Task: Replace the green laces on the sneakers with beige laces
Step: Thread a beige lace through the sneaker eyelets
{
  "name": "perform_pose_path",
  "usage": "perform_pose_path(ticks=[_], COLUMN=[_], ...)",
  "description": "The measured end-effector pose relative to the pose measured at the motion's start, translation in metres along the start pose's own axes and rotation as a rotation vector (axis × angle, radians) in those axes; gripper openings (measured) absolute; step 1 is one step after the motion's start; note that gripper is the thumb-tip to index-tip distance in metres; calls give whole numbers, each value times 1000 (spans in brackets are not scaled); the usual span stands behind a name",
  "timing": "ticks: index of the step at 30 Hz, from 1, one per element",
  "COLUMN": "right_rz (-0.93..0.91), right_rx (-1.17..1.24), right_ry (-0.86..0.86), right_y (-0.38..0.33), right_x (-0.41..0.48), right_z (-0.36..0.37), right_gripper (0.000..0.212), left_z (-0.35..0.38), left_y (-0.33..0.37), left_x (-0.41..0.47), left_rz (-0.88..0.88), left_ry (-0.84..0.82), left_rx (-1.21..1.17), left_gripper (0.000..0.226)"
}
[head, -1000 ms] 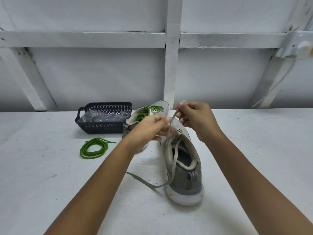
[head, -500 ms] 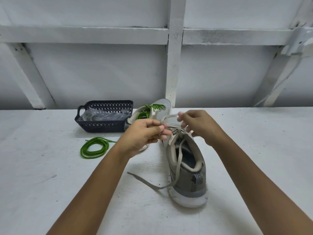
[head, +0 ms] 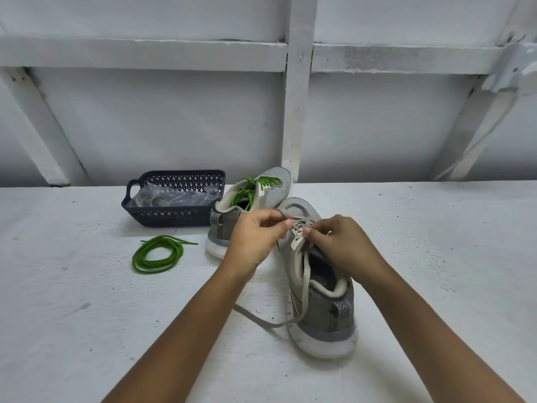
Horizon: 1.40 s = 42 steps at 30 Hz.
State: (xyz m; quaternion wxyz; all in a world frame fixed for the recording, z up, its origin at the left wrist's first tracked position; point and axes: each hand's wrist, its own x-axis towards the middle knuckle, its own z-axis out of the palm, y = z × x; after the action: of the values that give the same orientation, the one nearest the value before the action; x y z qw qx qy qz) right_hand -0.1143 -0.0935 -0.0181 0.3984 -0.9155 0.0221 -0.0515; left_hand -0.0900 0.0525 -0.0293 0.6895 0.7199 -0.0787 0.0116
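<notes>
The near sneaker point(head: 319, 303), mid-worktop, was being threaded with the beige lace point(head: 304, 282); 1 sneaker point(head: 274, 189) behind it had green laces. The left hand point(head: 255, 239) pinched a lace loop, and the right hand point(head: 343, 242) pinched the lace at the eyelets. The next move, I judge, calls for feeding the next eyelet and pulling snug.

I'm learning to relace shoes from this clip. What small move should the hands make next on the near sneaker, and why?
Probably draw the slack through: the left hand pinches a loose loop of the beige lace above the near sneaker, the right hand pinches it by the eyelets, and one end trails slack on the table.
</notes>
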Motion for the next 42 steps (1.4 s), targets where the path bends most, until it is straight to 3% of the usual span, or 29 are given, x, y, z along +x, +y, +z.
perform_pose_path(ticks=[3,8,15,20,26,32,42], right_rz=[64,76,68,78,76,61,2], right_rx=[186,254,282,297,302,285,199], right_ry=[-9,3,13,16,22,15,-21], right_y=[2,3,5,5,5,7,7], right_x=[-2,-4,-4,-4,-4,-3,-5], right_z=[1,2,3,4,5,6,5], right_gripper=[14,12,11,11,13,13,20], left_z=[2,4,6,6,7,11,13], left_y=[-4,-11,-18,-19,-18,-12,-22], left_x=[0,2,3,-3,-1,1,-14], left_rz=[12,34,78,201,188,291,239], left_ry=[17,42,53,73,65,13,-30], left_rx=[2,23,82,305,331,478,496], left_gripper=[10,11,17,10,10,13,34])
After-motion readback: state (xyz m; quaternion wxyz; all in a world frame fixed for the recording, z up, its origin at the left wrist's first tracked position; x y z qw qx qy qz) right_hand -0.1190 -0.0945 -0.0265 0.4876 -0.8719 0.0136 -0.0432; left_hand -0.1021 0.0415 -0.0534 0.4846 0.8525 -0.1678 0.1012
